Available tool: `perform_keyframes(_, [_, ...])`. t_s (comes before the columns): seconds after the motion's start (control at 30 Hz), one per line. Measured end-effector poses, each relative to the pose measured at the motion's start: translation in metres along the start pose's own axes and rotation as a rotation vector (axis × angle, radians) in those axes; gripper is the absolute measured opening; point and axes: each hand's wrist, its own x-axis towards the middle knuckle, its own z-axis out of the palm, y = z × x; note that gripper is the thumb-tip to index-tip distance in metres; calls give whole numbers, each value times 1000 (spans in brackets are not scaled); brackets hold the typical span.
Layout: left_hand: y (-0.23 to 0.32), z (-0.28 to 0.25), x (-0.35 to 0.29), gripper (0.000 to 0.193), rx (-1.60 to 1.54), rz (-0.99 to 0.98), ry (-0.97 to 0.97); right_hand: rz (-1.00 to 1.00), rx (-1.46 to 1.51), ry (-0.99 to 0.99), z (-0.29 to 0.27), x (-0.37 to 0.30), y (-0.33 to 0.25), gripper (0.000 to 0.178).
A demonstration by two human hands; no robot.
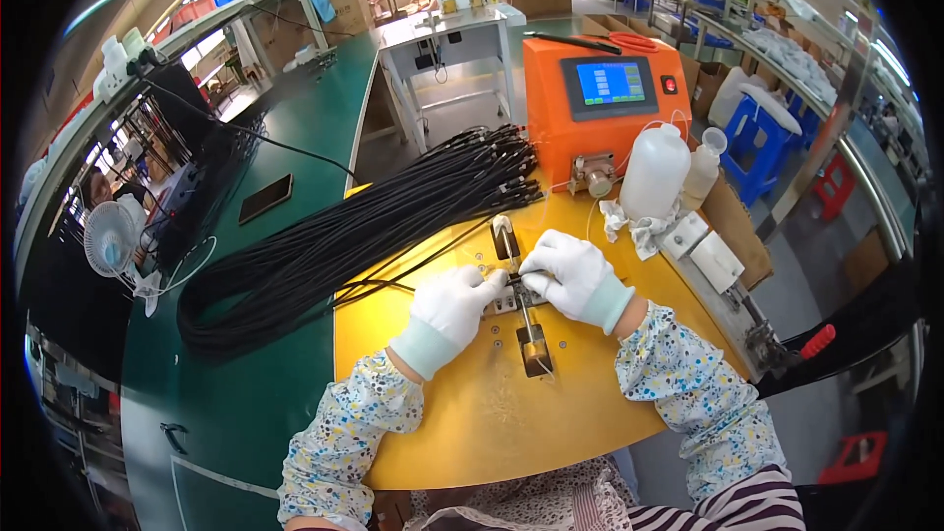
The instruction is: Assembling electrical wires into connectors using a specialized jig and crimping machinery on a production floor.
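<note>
Both my hands wear white gloves and meet over a small metal fixture [526,317] set in the yellow work plate. My left hand [447,313] is closed, thumb and fingers pinching a thin black cable at the fixture's middle. From the right, my right hand [572,277] pinches the same dark piece [514,278], its fingertips close to the left ones. The fingers hide most of that piece. Beyond my left hand lies a thick bundle of black cables [393,202], their connector ends toward the orange machine [551,88].
The orange machine has a lit screen [610,85]. Right of the plate stand a white plastic bottle [656,172], crumpled tissue [644,234] and a toggle clamp with a red handle [818,340]. A phone [265,199] and a small fan [110,236] are at left.
</note>
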Motion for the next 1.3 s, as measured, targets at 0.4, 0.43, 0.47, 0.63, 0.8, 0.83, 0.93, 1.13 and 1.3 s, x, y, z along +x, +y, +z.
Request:
perform_keyframes(0.4, [-12, -3, 0, 39, -34, 92, -10, 189, 211, 229, 1, -2, -5, 10])
perform_keyframes(0.43, [-13, -5, 0, 39, -27, 106, -20, 175, 211, 240, 0, -2, -8, 10])
perform_keyframes(0.47, [-14, -6, 0, 39, -20, 122, -30, 162, 210, 253, 0, -2, -10, 10])
perform_keyframes(0.63, [-18, -5, 1, 39, -21, 139, -46, 115, 219, 314, 6, -2, -2, 10])
perform_keyframes(0.8, [-19, -1, 1, 39, -47, 153, -36, 193, 246, 257, 1, -6, -5, 11])
perform_keyframes(0.83, [-19, -1, 1, 39, -50, 151, -25, 184, 241, 254, -1, -5, -5, 11])
perform_keyframes(0.93, [-19, -1, 3, 39, -61, 159, -7, 177, 227, 256, -2, -4, -3, 11])
perform_keyframes(1.13, [-20, -1, 4, 36, -91, 158, 29, 114, 180, 266, -2, -3, -1, 11])
perform_keyframes(1.3, [-21, -2, 3, 33, -115, 126, 66, 86, 133, 274, -3, -3, 1, 13])
